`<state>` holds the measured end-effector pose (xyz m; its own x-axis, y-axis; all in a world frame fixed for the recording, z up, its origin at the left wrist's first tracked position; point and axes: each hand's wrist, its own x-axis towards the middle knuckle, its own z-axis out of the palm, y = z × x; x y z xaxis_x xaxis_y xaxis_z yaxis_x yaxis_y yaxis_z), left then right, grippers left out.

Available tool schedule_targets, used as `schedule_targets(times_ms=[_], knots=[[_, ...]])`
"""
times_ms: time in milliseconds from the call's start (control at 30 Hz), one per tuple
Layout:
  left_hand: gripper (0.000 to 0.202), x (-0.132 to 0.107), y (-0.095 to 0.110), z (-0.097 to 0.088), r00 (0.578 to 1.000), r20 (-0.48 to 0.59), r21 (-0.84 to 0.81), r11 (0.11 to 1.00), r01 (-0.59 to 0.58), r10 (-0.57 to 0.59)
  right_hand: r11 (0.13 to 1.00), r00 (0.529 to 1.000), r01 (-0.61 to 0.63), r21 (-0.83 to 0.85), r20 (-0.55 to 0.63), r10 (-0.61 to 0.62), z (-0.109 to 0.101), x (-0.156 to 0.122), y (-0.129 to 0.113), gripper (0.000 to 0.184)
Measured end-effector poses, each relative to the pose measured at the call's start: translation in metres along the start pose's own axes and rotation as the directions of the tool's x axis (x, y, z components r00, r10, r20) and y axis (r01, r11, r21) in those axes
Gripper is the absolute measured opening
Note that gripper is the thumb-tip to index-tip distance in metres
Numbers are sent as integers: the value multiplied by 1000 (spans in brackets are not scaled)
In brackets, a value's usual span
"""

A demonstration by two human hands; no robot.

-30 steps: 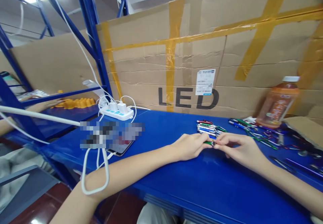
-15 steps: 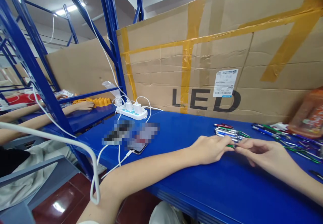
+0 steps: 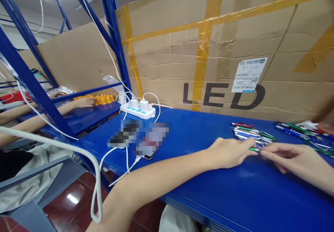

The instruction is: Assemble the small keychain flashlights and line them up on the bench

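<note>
A green pen (image 3: 253,149) with a silver part lies between my two hands, low over the blue table (image 3: 198,190). My left hand (image 3: 232,152) has its fingers closed on one end of it. On the other end, the thumb and fingers of my right hand (image 3: 292,155) pinch; they cover the rest of the pen. Just behind my hands lies a row of pens (image 3: 250,134), silver with blue, green and red parts, partly hidden by my fingers. A looser heap of pens (image 3: 300,134) lies farther right, behind my right hand.
Two blurred phones, a dark one (image 3: 125,134) and a grey one (image 3: 153,138), lie left with charging cables. A white power strip (image 3: 138,110) stands behind them. Cardboard (image 3: 167,61) walls the back. At left, another person's hand (image 3: 85,102) touches orange pieces (image 3: 104,99).
The view has shifted, so my hands and the pens appear farther right. Both hands keep their hold on the green pen. The orange bottle at the right is now mostly out of view.
</note>
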<state>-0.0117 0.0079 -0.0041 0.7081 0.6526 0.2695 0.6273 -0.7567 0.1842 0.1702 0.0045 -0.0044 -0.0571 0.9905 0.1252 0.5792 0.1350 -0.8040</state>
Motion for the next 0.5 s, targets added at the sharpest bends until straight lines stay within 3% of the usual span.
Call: schedule_targets(times_ms=[367, 433, 500], knots=[[28, 3, -3, 1, 999, 41, -108, 994, 6, -2, 990, 998, -56, -128, 8, 58, -6, 14, 30, 57], [27, 4, -3, 2, 999, 53, -114, 993, 11, -5, 985, 999, -39, -169, 13, 42, -8, 17, 38, 57], [27, 6, -4, 4, 998, 62, -131, 991, 9, -1, 967, 997, 15, -256, -63, -33, -8, 19, 47, 59]])
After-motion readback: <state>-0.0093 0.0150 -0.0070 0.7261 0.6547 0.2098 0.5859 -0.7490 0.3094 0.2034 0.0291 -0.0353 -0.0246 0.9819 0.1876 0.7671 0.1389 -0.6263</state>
